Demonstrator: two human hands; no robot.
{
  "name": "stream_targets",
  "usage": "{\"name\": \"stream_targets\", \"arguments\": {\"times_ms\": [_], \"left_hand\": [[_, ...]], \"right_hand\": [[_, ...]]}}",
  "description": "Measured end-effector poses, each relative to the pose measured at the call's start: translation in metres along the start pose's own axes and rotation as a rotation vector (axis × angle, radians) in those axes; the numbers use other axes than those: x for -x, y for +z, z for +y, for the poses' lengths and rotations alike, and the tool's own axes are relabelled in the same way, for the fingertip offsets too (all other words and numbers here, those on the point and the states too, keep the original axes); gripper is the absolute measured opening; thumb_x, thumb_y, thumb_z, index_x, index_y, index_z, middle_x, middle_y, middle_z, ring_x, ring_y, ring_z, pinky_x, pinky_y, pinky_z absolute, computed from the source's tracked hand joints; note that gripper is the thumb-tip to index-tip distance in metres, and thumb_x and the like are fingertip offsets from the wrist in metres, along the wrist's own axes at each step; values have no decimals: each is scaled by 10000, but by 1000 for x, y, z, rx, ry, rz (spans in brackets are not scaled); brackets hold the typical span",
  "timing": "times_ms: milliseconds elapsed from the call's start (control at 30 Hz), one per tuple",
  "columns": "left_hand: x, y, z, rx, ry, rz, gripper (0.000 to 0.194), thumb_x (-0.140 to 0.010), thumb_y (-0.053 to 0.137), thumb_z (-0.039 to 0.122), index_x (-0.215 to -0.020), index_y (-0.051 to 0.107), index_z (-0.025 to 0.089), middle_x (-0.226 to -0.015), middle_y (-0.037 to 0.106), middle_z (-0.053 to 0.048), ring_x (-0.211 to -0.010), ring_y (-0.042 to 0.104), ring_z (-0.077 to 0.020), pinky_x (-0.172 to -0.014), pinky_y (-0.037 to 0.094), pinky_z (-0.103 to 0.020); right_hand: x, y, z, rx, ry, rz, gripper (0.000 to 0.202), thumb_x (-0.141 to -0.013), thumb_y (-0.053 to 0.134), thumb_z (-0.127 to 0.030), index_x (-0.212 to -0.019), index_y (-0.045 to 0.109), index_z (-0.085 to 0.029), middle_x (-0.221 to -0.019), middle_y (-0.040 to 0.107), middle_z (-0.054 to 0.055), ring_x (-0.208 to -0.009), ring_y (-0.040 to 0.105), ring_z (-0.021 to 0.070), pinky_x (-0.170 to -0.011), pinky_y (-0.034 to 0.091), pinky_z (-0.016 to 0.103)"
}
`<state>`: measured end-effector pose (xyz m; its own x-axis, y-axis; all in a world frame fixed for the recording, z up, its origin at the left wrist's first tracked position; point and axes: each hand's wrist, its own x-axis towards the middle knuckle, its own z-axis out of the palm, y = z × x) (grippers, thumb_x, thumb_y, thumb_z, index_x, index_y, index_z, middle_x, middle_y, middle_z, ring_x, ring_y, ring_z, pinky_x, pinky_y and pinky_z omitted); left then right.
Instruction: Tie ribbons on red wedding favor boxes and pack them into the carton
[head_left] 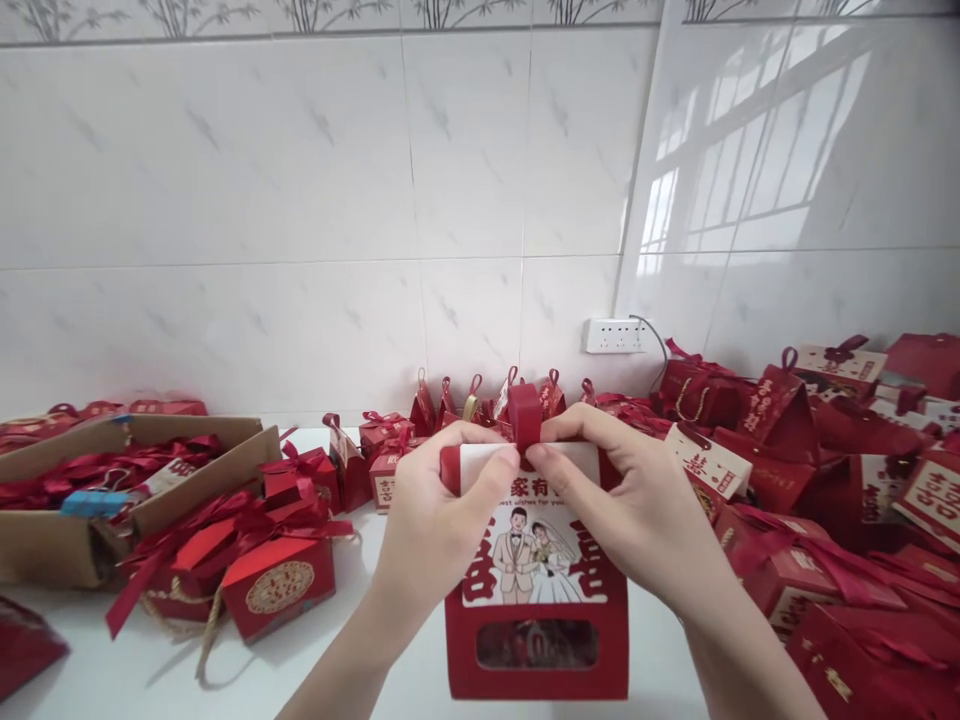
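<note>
On my feed, both hands are at work on one red wedding favor box, which sits upright in the lower middle of the view with its printed front facing me. The left hand grips the upper edge on its side, and the right hand grips the opposite side; I see both thumbs pressed to the front near the top, their tips close together just beneath the red ribbon loop, and the other fingers curled behind. The loop stands up between the hands. Below the thumbs I make out a white panel with a cartoon bride and groom and red characters, then a clear window with contents too dim to name. I can't tell whether the base touches the white table. To my left, an open cardboard box holds red ribboned pieces and a blue item, and just beside it stand red boxes with a round gold emblem, ribbons and rope handles. Beyond the hands, a row of small looped favor boxes runs along the tiled wall. To my right, I have a crowded heap of red gift boxes, some tilted, and above its near-middle end a white power strip with a dark cable is against the wall.
</note>
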<state>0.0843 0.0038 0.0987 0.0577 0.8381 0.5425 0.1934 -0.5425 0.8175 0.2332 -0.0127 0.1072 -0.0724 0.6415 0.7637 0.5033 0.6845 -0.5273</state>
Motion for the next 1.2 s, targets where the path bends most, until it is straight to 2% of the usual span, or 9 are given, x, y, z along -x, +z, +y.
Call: {"name": "stream_targets", "arguments": {"times_ms": [167,367,567,700,833,933,1033,1100,1200], "left_hand": [[1,-3,2,-23,-35,-19,210,-776,602,382,-694,580,190,-487,485,53,-415,401,-61,-360,330,-151],[2,-2,0,-47,52,11,162,-799,590,376,-780,570,217,-495,488,60,-412,405,-65,-359,342,-153],[4,-2,2,-6,46,-17,157,-802,593,378,-816,581,222,-496,510,55,-400,412,-68,-358,347,-162],[6,-7,9,57,-40,-82,224,-809,578,418,-908,604,219,-592,593,21,-515,554,-116,-478,472,-210],[4,-13,10,-36,42,-141,241,-783,626,418,-889,654,203,-841,673,-22,-756,625,-148,-664,516,-225],[3,-16,9,-97,122,-99,236,-833,573,404,-744,632,193,-678,624,15,-614,568,-98,-534,455,-169],[3,-16,9,-185,183,-28,297,-858,544,366,-628,557,180,-531,487,45,-463,418,-65,-414,341,-166],[4,-15,10,-234,203,15,311,-857,549,354,-601,525,179,-510,432,53,-432,353,-60,-391,295,-180],[4,-15,11,-267,213,48,314,-854,552,354,-594,511,183,-515,425,52,-423,328,-62,-389,274,-198]], "right_hand": [[2,-8,1,-37,34,-107,128,-864,517,-224,-765,591,-193,-602,530,-50,-500,443,62,-437,345,161],[1,-6,3,19,-24,-97,125,-861,513,-201,-747,562,-181,-622,526,-43,-514,438,63,-446,336,168],[2,-6,-1,98,-64,-41,138,-863,513,-184,-737,568,-177,-621,522,-37,-496,417,66,-452,324,191],[4,-10,-3,138,-108,-41,122,-859,530,-168,-742,561,-181,-620,519,-43,-505,422,63,-458,322,189],[7,-10,-5,155,-158,-116,90,-847,535,-120,-781,562,-176,-663,533,-40,-564,459,63,-501,348,182],[8,-6,-6,139,-176,-207,99,-861,514,-106,-818,569,-176,-686,535,-37,-610,478,67,-541,365,183],[8,-3,-4,113,-155,-260,89,-886,509,-142,-841,573,-183,-733,552,-29,-635,488,70,-568,376,187],[6,-2,-3,86,-133,-286,89,-903,504,-181,-846,572,-190,-754,564,-25,-642,494,73,-569,379,186],[5,-1,-2,59,-109,-303,137,-925,476,-230,-828,567,-194,-736,564,-18,-629,495,82,-559,382,191]]}}
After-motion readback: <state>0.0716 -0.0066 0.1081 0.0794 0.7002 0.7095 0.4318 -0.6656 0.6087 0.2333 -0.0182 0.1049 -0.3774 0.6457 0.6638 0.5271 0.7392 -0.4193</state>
